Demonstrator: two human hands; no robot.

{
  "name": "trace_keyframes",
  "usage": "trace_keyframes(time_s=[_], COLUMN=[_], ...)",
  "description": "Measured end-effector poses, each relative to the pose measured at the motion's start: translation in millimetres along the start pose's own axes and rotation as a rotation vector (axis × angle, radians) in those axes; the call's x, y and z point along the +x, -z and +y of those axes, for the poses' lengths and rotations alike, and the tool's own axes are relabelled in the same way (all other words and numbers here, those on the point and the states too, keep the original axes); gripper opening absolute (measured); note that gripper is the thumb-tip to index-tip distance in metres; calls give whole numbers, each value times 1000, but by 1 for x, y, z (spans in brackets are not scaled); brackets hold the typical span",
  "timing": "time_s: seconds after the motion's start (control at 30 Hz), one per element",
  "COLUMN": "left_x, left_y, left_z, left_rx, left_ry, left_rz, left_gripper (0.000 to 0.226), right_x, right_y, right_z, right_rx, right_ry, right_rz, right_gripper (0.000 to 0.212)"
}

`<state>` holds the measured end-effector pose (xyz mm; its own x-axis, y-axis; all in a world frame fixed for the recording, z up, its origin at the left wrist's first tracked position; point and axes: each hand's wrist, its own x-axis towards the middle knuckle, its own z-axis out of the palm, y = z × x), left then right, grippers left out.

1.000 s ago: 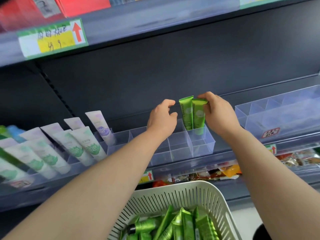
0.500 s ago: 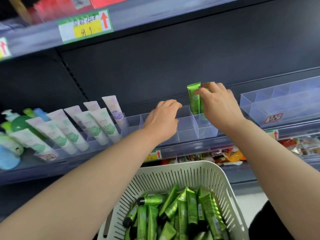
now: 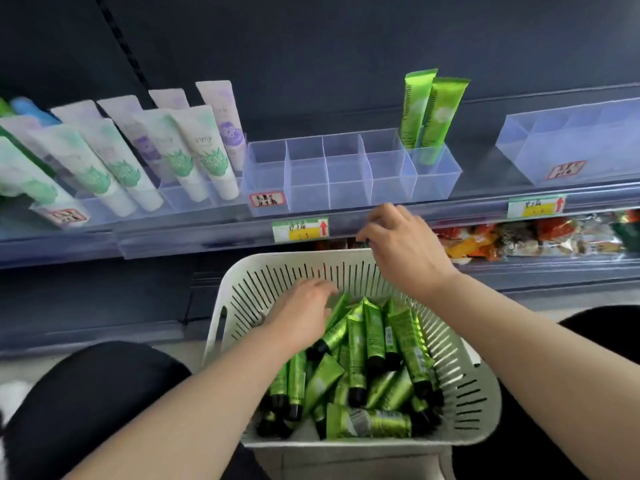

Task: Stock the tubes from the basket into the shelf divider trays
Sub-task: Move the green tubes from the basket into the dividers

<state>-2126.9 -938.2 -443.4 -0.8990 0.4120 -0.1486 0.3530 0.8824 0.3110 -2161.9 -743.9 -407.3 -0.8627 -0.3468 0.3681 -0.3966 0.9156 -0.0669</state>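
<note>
A pair of green tubes (image 3: pixel 433 112) is seen standing side by side in the rear right compartment of the clear divider tray (image 3: pixel 346 181) at 12 o'clock. At 6 o'clock, the white basket (image 3: pixel 239 299) is filled with loose green tubes (image 3: pixel 367 348). The left hand (image 3: pixel 304 317) is laid over them, fingers relaxed. The right hand (image 3: pixel 398 247) is curled above the far rim; whether anything is held cannot be told.

White tubes (image 3: pixel 194 150) at left, yellow price tag (image 3: pixel 300 229), snack packets (image 3: pixel 519 237) below

2 grn tubes (image 3: pixel 418 105) shelved, 1 basket (image 3: pixel 263 263) (w/ many more)
</note>
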Motion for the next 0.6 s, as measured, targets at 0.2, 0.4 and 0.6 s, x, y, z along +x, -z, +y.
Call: trace_keyframes(time_s=[0.2,0.4,0.6], left_x=[18,17,13], left_y=[-8,-13,-20], left_z=[-10,-17,-20], left_rx=[168,228,262], left_ry=[68,79,63], left_rz=[-123,-201,-288], left_gripper=[30,25,12], right_x=[-32,-57,-55], right_y=[-60,-101,-112], right_z=[-17,-21,-25], right_rx=[-59,-20,103], right_ry=[-99,-266,-424], right_rz=[-782,-928,-977], right_gripper=[50,59,75])
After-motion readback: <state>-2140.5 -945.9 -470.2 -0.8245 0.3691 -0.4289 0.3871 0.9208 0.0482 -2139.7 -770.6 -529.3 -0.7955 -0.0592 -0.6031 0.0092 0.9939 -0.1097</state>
